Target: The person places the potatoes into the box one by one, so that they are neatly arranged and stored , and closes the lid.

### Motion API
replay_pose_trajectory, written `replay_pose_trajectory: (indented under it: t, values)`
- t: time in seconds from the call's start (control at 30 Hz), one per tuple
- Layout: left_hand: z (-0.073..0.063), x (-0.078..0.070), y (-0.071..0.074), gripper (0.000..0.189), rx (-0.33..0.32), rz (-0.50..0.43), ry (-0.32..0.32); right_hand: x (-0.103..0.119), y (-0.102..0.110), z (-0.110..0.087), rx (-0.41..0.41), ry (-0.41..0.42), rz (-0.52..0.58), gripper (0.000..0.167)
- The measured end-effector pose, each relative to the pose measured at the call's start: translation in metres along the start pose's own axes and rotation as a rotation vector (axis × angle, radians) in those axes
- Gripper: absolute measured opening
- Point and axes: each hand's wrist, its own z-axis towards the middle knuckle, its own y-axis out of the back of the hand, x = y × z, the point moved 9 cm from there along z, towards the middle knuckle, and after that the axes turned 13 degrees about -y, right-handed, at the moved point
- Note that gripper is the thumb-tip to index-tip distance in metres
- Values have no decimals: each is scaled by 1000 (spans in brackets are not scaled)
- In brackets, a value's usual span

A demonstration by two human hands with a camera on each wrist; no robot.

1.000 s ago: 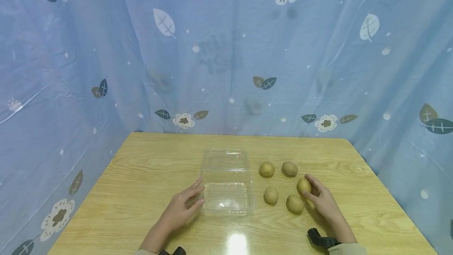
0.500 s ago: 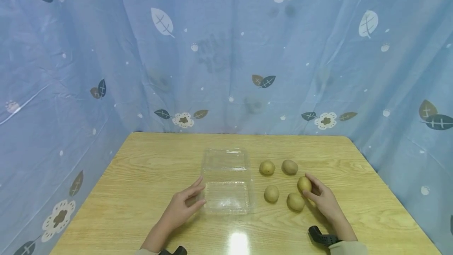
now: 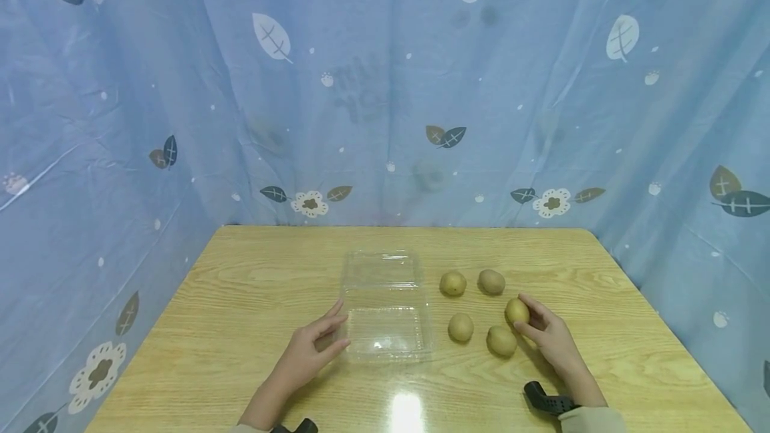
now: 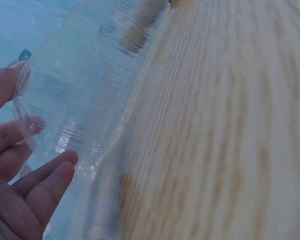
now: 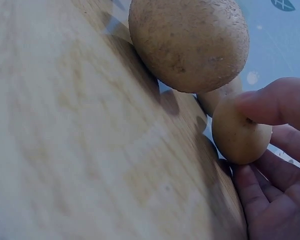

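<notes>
My right hand (image 3: 549,336) holds a small yellowish potato (image 3: 517,311) between thumb and fingers, low over the table. In the right wrist view, the thumb lies over the held potato (image 5: 240,132) and the fingers are beneath, by the wood. Closer to that camera is a larger rough-skinned potato (image 5: 190,42). My left hand (image 3: 309,349) is at the left side of a clear plastic clamshell box (image 3: 385,333), whose lid lies back. In the left wrist view, extended fingers (image 4: 52,187) touch the box's curved plastic edge (image 4: 85,90).
Several potatoes lie right of the box: one at the back left (image 3: 453,283), a browner one (image 3: 492,282), one in front (image 3: 460,328) and one beside the right hand (image 3: 502,341). The wooden table (image 3: 259,272) meets a blue patterned curtain (image 3: 385,119) behind and at both sides.
</notes>
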Motion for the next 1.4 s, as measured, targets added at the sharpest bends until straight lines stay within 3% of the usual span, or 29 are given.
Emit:
replay_pose_trajectory:
  t: [0.27, 0.5, 0.83, 1.1, 1.4]
  values:
    - [-5, -1, -1, 45, -5, 16, 18, -3, -3, -4, 9, 8, 3, 66]
    - [-1, -3, 0, 47, -7, -18, 1, 2, 1, -3, -15, 62, 10, 63]
    - [1, -4, 0, 46, -7, -6, -32, -1, 5, -2, -57, 20, 16, 64]
    - [2, -4, 0, 46, -9, 1, -30, 9, 9, -8, -50, -13, 103, 65]
    - [3, -5, 0, 46, 0, -4, -24, 34, 11, -18, -66, 103, 179, 58]
